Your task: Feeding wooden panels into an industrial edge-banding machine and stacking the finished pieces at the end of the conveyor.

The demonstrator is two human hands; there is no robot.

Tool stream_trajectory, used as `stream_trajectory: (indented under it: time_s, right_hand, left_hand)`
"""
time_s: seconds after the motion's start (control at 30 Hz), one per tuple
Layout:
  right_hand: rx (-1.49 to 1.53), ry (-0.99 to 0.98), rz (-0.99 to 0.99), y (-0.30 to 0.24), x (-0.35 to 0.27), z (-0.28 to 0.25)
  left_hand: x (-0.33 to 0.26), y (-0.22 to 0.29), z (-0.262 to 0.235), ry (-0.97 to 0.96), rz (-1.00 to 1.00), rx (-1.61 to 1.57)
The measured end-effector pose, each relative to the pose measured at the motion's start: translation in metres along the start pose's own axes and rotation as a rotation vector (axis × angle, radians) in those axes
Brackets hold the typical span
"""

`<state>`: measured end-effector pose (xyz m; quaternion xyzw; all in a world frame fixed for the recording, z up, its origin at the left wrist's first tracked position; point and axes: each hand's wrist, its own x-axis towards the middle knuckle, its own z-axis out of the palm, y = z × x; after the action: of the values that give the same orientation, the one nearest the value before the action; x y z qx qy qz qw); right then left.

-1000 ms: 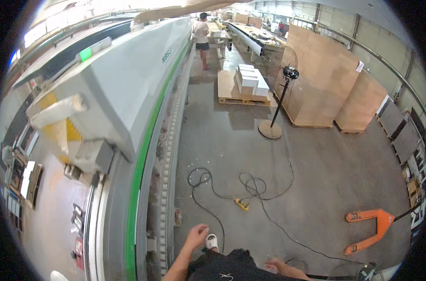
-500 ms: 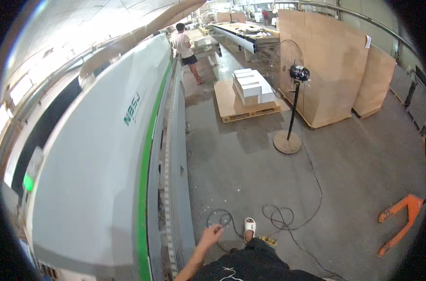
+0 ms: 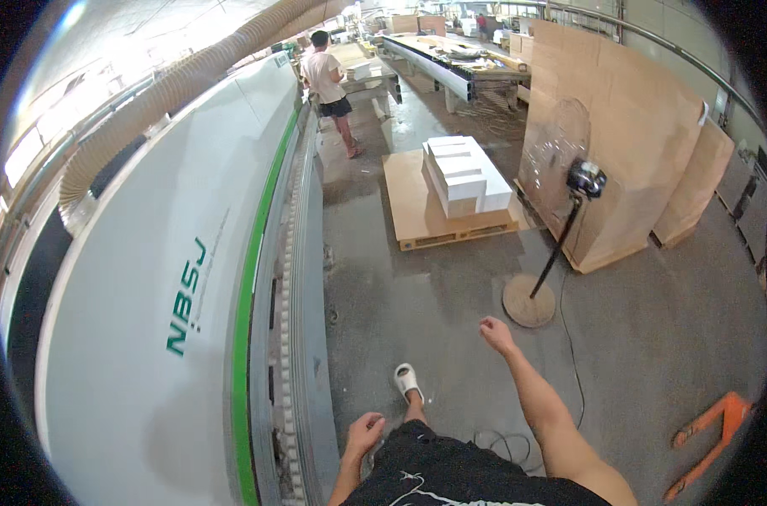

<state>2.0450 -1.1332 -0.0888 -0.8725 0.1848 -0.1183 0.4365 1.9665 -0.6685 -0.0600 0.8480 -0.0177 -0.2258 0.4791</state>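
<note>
My left hand (image 3: 365, 432) hangs low beside the long grey-and-white machine (image 3: 139, 312), apart from its ribbed side rail. Its fingers are loosely curled, with nothing seen in them. My right hand (image 3: 495, 334) is stretched forward over the floor, its fingers drawn in and nothing visible in the grasp. Nearest to it stands a black pedestal fan (image 3: 586, 179) on a round base (image 3: 529, 300); the hand does not touch it. One foot in a white clog (image 3: 407, 381) is set forward.
Ahead, white blocks or boxes (image 3: 468, 175) sit on a board-topped pallet (image 3: 400, 198). Tall cardboard-covered stacks (image 3: 615, 135) stand right. An orange pallet jack (image 3: 721, 430) lies low right. A cable (image 3: 579, 371) crosses the floor. Another person (image 3: 326, 80) stands beside the machine's far end.
My right hand and forearm have come into view, reaching forward. The left hand has shifted slightly left and down. The pallet and fan look nearer, and the cable coils now lie partly behind my body.
</note>
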Motion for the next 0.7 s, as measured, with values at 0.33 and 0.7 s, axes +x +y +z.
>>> stream_trajectory:
  time_s: [0.33,0.7]
  right_hand:
    - [0.776,-0.662,0.872,0.144,-0.06,0.093]
    - [0.205,-0.449,0.595,0.028,0.163,0.141]
  left_hand:
    - [0.334,0.168,-0.121,0.011,0.142,0.093]
    - [0.658,0.262,-0.216,0.038,0.09,0.073]
